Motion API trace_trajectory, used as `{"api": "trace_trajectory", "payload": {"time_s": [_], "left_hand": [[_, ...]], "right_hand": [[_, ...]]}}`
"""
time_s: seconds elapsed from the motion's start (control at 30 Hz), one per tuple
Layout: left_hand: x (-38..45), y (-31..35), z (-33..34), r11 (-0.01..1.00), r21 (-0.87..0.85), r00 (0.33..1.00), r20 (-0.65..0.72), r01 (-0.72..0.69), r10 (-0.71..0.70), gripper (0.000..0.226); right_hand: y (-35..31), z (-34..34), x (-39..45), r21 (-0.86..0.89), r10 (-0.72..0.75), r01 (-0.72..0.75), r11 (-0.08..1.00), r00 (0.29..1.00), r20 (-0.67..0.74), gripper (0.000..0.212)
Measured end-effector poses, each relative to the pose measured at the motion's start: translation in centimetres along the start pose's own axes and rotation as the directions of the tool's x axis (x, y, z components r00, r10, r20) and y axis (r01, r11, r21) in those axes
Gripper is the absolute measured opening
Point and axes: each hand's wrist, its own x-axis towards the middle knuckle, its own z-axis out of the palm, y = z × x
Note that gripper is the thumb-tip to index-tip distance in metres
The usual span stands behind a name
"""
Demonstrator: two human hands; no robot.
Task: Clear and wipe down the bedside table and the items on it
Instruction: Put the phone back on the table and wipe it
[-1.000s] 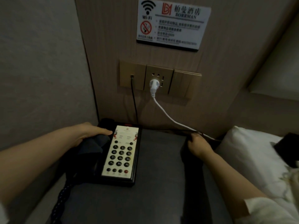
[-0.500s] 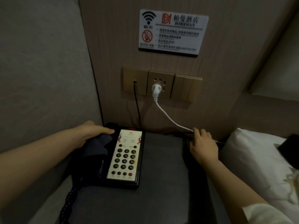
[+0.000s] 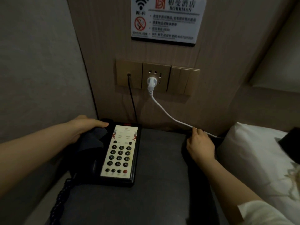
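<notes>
**Bedside surface: clearing nearly done, wiping in hand**

On the dark grey surface (image 3: 155, 184) one item is left: a black desk telephone (image 3: 113, 153) with a pale keypad panel, at the left rear corner, its coiled handset cord (image 3: 60, 200) trailing off the front left.

- Left hand (image 3: 84, 127): laid over the handset end of the telephone, fingers curled around a dark cloth (image 3: 94, 140) pressed against it. Judged to be wiping the telephone.
- Right hand (image 3: 200, 143): at the rear right edge of the surface, fingers closed at the white cable (image 3: 170, 114); whether they pinch it or only touch it cannot be told.
- Progress: bare top apart from the telephone, so clearing looks largely complete. Wiping of the surface itself cannot be confirmed; no streaks or damp patches are visible in the dim light.

Surroundings and obstructions:
- White plug (image 3: 151, 82) seated in the wall socket panel (image 3: 157, 77); its cable runs down across the rear right corner.
- Black phone line (image 3: 132, 101) drops from the left plate to behind the telephone.
- Hotel notice (image 3: 167, 20) above.
- White pillow (image 3: 253, 153) just beside the right edge.
</notes>
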Motion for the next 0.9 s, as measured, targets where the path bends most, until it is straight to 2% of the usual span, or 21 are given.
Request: {"api": "trace_trajectory", "payload": {"time_s": [0.07,0.17,0.23,0.3,0.37,0.43,0.53,0.63,0.67,0.8,0.9], "left_hand": [[-0.2,0.3,0.4,1.000,-0.009,1.000,-0.006,-0.018,0.018,0.054],[-0.4,0.4,0.9,0.999,-0.031,0.998,-0.052,-0.044,0.043,0.038],[-0.4,0.3,1.1,0.998,-0.016,0.993,-0.097,-0.066,0.064,0.038],[-0.5,0.3,1.2,0.996,-0.015,0.990,-0.113,-0.084,0.082,0.039],[-0.8,0.6,1.4,0.995,-0.015,0.990,-0.106,-0.100,0.097,0.036],[-1.4,0.9,1.4,0.993,-0.019,0.990,-0.083,-0.116,0.114,0.031],[-3.1,2.0,1.4,0.990,-0.033,0.989,-0.055,-0.136,0.134,0.029],[-5.8,3.5,1.2,0.986,-0.062,0.988,-0.004,-0.153,0.153,0.035],[-6.9,3.9,1.1,0.985,-0.073,0.987,0.016,-0.159,0.161,0.039],[-12.6,5.8,0.9,0.969,-0.185,0.981,0.077,-0.161,0.177,0.039],[-18.2,6.0,2.0,0.920,-0.392,0.974,0.198,-0.022,0.108,0.037]], "right_hand": [[0.1,-0.2,0.1,-0.034,-0.030,0.030,0.999,0.999,0.019,0.031],[0.3,0.3,0.7,-0.090,-0.015,0.040,0.995,0.967,0.256,0.042],[0.2,0.1,1.6,-0.085,0.108,-0.079,0.993,0.895,0.432,0.055],[0.1,-0.6,2.5,-0.061,0.214,-0.212,0.975,0.842,0.495,0.060],[0.1,-1.7,2.7,-0.039,0.229,-0.247,0.968,0.813,0.535,0.062],[0.0,-2.7,2.3,-0.070,0.199,-0.198,0.978,0.763,0.616,0.064],[0.1,-4.6,1.1,-0.191,0.143,0.001,0.982,0.659,0.739,0.061],[-0.2,-7.7,-0.3,-0.197,0.075,0.141,0.970,0.597,0.799,0.056],[-0.4,-9.0,-0.8,-0.178,0.041,0.170,0.969,0.602,0.797,0.056],[-2.2,-16.5,-4.7,-0.006,-0.183,0.259,0.966,0.697,0.694,0.052],[-3.1,-23.4,-10.5,0.187,-0.309,0.247,0.951,0.715,0.628,0.044]]}}
